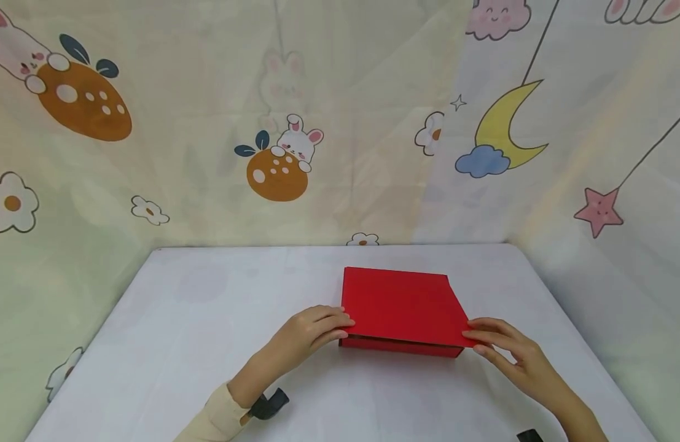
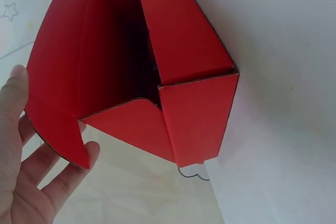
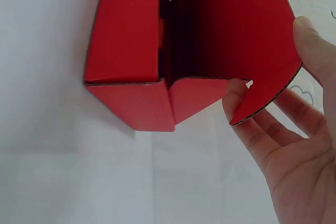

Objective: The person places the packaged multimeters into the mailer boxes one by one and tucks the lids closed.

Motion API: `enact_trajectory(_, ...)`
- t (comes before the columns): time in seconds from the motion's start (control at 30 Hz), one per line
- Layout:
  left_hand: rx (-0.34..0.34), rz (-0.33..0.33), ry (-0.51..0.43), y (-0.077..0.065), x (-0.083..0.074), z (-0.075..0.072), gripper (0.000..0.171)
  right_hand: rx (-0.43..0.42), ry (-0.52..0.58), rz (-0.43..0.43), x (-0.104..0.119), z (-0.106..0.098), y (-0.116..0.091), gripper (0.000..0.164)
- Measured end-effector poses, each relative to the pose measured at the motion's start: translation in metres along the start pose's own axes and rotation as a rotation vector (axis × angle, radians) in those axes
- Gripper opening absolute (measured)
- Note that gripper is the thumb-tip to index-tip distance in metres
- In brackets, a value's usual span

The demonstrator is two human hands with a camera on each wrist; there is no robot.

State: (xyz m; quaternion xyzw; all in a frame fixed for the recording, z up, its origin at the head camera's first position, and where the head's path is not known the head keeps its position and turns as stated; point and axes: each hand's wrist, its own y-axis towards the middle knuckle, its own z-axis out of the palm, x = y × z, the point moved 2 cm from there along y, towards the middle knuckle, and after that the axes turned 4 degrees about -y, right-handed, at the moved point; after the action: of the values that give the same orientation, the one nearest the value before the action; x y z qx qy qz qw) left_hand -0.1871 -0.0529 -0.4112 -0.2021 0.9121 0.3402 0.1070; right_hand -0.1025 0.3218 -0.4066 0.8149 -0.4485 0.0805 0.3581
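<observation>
A red cardboard box [image 1: 400, 348] sits on the white table, its hinged lid [image 1: 400, 304] tilted up with a dark gap along the front. In the left wrist view, the lid's front flap [image 2: 55, 51] and corner tab [image 2: 60, 129] stand out from the box's opening. My left hand [image 1: 312, 328] holds the lid at its front left corner, thumb on one face and fingers behind the tab. At the front right corner, my right hand [image 1: 511, 356] pinches the lid's other tab [image 3: 268, 90] between thumb and fingers. The box's inside is dark in both wrist views.
The white table [image 1: 234, 282] spreads around the box. Behind and beside it hang pale cloth walls [image 1: 351, 153] printed with rabbits, flowers, a moon and a star. Dark straps [image 1: 270, 405] show near the wrists.
</observation>
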Motion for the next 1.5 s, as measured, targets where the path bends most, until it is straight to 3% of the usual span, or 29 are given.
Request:
enact_trajectory(0.23,0.019,0.048,0.041,-0.006,-0.002,0.004,0.041,0.027,0.000,0.049,-0.005,0.006,-0.009,0.053)
enact_trajectory(0.6,0.026,0.075,0.053,-0.011,-0.004,0.009,0.039,-0.002,0.072,0.026,-0.008,0.015,-0.018,0.054)
enact_trajectory(0.8,0.049,0.135,0.042,-0.018,0.000,0.015,0.041,0.013,0.105,0.001,-0.014,0.024,-0.027,0.055)
enact_trajectory(1.1,0.057,0.126,0.035,-0.025,0.003,0.024,0.037,0.019,0.146,0.036,-0.019,0.036,-0.037,0.054)
enact_trajectory(1.33,0.029,0.131,0.055,-0.030,0.004,0.032,0.036,-0.007,0.164,-0.013,-0.024,0.045,-0.042,0.057)
enact_trajectory(1.5,0.007,0.085,0.041,-0.034,0.005,0.039,0.033,0.030,0.140,0.017,-0.028,0.048,-0.042,0.055)
